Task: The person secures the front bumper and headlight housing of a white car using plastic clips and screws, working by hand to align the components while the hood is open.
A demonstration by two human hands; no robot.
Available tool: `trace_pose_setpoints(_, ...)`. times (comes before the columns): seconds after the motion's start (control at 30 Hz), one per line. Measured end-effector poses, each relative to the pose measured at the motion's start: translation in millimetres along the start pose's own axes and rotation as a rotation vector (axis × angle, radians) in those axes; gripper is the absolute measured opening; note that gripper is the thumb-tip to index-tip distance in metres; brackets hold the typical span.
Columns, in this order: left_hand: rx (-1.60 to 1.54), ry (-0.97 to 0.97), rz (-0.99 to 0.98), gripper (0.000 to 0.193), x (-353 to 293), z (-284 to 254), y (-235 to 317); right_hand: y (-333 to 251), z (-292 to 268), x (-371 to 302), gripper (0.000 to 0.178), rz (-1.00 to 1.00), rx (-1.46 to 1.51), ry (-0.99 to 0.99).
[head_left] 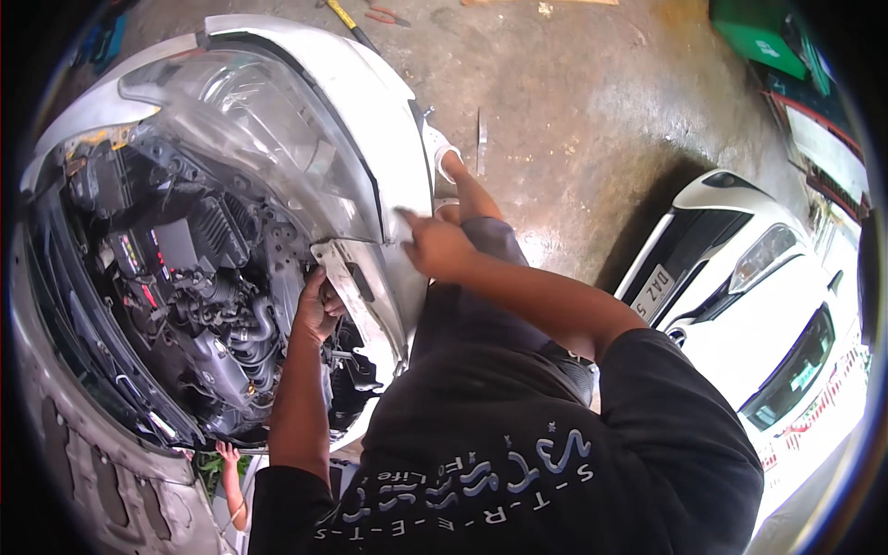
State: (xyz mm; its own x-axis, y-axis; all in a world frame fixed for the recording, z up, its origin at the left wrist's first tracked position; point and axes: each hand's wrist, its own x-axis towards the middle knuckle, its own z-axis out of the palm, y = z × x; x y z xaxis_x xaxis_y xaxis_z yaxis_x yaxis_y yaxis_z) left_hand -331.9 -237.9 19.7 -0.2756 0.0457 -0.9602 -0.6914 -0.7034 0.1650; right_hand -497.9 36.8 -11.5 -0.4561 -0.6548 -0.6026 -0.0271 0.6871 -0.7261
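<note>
A white car with its engine bay (199,277) exposed lies on my left. My left hand (319,313) curls round the inner edge of a white metal crossmember (363,301) at the front of the bay, its thumb upward; some fingers are partly hidden. My right hand (435,248) is at the front bumper (393,139), near the lower corner of the headlight (268,120). Its index finger stretches toward the seam by the headlight, the other fingers bend, and nothing shows in it.
A co-worker's hand (227,451) rests by the car's far-side edge at lower left. The raised hood (102,462) borders the bay. On the concrete floor lie a yellow-handled tool (343,15), red-handled pliers (387,17) and a thin strip (482,139). Another white car (740,305) stands at right.
</note>
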Motion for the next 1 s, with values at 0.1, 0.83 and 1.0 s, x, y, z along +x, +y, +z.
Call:
trace_pose_setpoints(0.1,-0.116,-0.117,-0.024,0.041,7.0,-1.5,1.3,14.1,-27.2,18.6,0.087,0.169,0.15,0.006)
trace_pose_setpoints(0.83,-0.059,-0.046,-0.315,0.014,74.5,-34.9,-45.5,-5.8,-11.9,88.4,0.15,0.356,-0.062,-0.361)
trace_pose_setpoints(1.0,0.041,0.021,-0.28,0.008,62.6,-15.3,-57.3,5.2,-7.0,88.6,0.146,0.376,0.014,-0.411)
